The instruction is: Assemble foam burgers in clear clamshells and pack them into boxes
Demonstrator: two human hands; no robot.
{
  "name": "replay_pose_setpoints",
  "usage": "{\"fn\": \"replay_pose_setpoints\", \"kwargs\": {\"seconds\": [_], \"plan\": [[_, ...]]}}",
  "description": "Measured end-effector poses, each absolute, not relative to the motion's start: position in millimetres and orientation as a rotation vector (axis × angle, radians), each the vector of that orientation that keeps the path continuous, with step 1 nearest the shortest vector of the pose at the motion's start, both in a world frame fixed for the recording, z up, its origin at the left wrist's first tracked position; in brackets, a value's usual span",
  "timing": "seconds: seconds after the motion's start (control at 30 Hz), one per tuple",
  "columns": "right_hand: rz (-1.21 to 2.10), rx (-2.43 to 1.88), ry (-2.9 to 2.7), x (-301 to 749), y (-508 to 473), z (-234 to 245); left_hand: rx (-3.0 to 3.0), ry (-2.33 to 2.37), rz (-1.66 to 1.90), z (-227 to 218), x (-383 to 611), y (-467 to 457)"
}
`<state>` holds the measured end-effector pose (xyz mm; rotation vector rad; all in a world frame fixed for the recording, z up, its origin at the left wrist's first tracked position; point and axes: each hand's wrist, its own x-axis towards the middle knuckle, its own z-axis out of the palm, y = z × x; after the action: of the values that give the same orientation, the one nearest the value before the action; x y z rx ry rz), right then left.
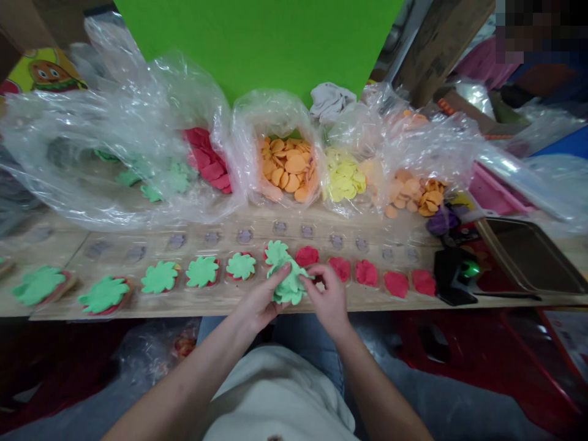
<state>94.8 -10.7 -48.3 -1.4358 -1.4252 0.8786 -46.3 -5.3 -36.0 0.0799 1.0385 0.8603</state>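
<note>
Head view: the left hand (260,300) and the right hand (328,296) are both pinching a crumpled green scalloped cutout (289,285), holding it over the front of the bench (220,308), just beside a row of red rounds (367,272)

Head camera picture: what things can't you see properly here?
Head view:
- The green shape: the left hand and right hand cover parts of it.
- The red piece: another green shape on top hides most of it.
- The green pieces: the cloudy plastic bag blurs them.
- Top right corner: a blurry patch hides it.
</note>
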Motion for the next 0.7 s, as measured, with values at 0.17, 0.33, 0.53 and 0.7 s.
{"fn": "replay_pose_setpoints", "kwargs": {"seconds": [0.17,0.33,0.53,0.7], "plan": [[1.251,-1.402,-0.947,120.0,24.1,-51.3,-0.035,1.076,0.860,-40.4,-52.9,-0.6],[0.510,-1.546,-1.844,128.2,35.4,-68.4,0.233,1.142,0.863,-37.5,-66.8,-5.8],[0.090,-1.432,-2.434,122.0,10.2,-84.1,1.075,1.260,0.662,-35.3,-72.4,-8.8],[-0.070,-1.514,-2.286,131.8,-8.3,-85.1,1.565,1.212,0.500,-43.6,-59.9,0.3]]}}
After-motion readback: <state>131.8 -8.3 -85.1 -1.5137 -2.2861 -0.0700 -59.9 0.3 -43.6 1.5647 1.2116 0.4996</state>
